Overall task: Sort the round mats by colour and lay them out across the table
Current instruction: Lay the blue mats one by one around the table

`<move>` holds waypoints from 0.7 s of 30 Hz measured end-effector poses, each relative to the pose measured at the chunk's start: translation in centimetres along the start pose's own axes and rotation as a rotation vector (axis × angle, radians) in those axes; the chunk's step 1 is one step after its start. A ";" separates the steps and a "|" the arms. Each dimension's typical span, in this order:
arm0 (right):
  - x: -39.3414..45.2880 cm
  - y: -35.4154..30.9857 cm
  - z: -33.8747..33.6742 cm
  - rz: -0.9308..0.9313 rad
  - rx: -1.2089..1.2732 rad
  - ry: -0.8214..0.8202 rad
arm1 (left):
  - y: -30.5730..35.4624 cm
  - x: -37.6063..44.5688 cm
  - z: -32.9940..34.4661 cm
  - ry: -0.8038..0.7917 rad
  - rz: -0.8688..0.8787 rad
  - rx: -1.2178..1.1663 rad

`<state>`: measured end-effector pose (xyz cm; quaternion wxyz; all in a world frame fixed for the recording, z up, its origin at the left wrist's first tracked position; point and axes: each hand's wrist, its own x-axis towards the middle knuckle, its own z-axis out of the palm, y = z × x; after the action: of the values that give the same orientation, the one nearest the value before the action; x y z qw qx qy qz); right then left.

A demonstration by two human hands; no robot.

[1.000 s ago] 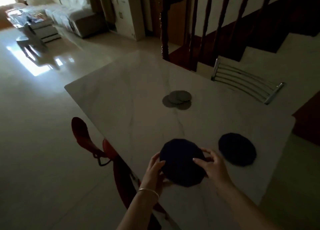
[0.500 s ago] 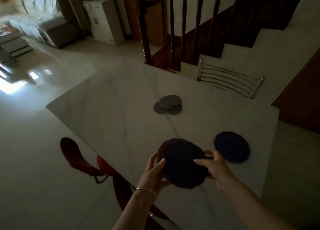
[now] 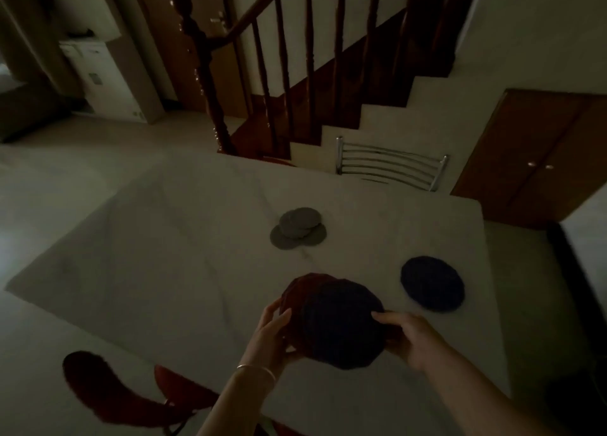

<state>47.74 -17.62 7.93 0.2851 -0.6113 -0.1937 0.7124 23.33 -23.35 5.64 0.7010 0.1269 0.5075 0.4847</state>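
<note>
Both hands hold a small stack of round mats above the near part of the white marble table (image 3: 164,255). The top mat is dark blue (image 3: 345,324); a red mat (image 3: 300,291) sticks out from under it at the left. My left hand (image 3: 271,332) grips the stack's left edge, with a bangle on its wrist. My right hand (image 3: 409,337) grips the right edge, fingers over the blue mat. A single dark blue mat (image 3: 432,284) lies flat on the table to the right. Further back, several grey mats (image 3: 298,227) lie overlapping in a loose pile.
A red chair (image 3: 108,389) stands at the table's near left side. A chrome-backed chair (image 3: 391,163) is pushed in at the far edge, with a wooden staircase railing (image 3: 203,71) behind it. A brown cabinet (image 3: 532,160) stands at the right.
The blue top mat has slid to the right off the stack, baring the red mat beneath at the left. The camera has turned, so the table appears shifted in view.
</note>
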 end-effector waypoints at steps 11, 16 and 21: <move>-4.3 7.5 6.8 -0.065 0.379 0.263 | 9.4 0.7 -12.0 -0.028 -0.038 0.045; -4.8 9.6 7.6 -0.113 0.425 0.434 | 10.7 0.6 -12.2 -0.090 -0.075 0.067; -2.9 10.9 9.2 -0.121 0.464 0.473 | 9.3 0.8 -11.3 -0.111 -0.126 0.084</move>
<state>37.14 -27.10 4.99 0.4954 -0.6658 0.0093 0.5578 8.81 -21.59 6.28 0.7511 0.1505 0.4947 0.4105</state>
